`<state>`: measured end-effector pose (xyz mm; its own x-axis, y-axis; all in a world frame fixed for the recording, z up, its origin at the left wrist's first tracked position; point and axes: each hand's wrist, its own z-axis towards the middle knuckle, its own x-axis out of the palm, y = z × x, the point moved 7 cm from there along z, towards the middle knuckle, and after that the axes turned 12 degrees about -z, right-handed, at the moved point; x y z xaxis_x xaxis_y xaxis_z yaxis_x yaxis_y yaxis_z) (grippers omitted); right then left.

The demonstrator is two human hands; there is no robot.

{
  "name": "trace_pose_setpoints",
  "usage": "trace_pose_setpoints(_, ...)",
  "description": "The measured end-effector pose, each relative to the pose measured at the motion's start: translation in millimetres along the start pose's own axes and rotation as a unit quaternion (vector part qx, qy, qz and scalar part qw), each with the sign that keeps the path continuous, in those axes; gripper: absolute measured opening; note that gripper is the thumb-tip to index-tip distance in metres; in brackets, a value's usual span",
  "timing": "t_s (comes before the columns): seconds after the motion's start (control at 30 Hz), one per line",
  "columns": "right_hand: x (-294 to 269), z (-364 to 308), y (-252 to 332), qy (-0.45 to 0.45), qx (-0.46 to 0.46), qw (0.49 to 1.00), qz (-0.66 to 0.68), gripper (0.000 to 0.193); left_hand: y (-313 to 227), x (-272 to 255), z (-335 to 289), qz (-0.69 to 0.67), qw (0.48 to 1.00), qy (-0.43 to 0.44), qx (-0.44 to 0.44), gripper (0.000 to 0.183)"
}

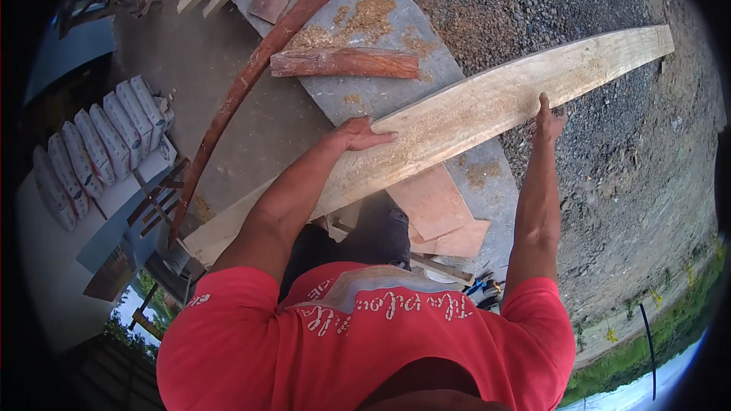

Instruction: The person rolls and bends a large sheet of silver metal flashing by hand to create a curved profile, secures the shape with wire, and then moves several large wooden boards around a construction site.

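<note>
A long, pale wooden plank [480,103] stretches across in front of me, from the lower left to the far right, with sawdust scattered on its upper face. My left hand [361,135] grips its far edge near the middle, the thumb lying on top and the other fingers mostly hidden. Farther right, my right hand [548,120] holds the near edge. Its thumb presses on the face, while the fingers pass partly underneath. The plank's right end reaches out over gravel, and my left forearm covers part of its left portion.
Beneath the plank is a grey, sawdust-strewn surface [324,90]. A short reddish timber [346,62] lies on it, and a long reddish beam [255,68] crosses at left. Thin wood sheets [432,202] sit near my body. Several filled bags [95,148] stand left; gravel [525,0] spreads right.
</note>
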<state>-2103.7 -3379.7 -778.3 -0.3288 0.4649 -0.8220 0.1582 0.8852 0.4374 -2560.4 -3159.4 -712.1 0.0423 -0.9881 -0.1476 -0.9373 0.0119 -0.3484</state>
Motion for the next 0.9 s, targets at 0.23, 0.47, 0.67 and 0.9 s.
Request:
trace_pose_setpoints(0.23,-5.4,-274.6,-21.4,0.174,-0.119,0.977,-0.016,0.090,113.5,-45.6,-169.4,-0.056,0.951,-0.296,0.060,0.072)
trace_pose_setpoints(0.47,65.2,-529.1,-49.3,0.496,0.124,0.854,0.099,0.083,516.5,-54.5,-440.9,-0.127,0.732,-0.565,-0.360,0.081)
trace_pose_setpoints(0.67,160.5,-569.5,-70.8,0.271,0.067,0.933,0.229,0.070,758.1,60.6,-453.7,-0.650,0.618,-0.382,-0.224,0.086)
trace_pose_setpoints(0.9,166.6,-606.1,-56.6,0.195,0.160,0.913,0.320,0.069,767.7,49.2,-423.9,-0.647,0.638,-0.375,-0.184,0.088)
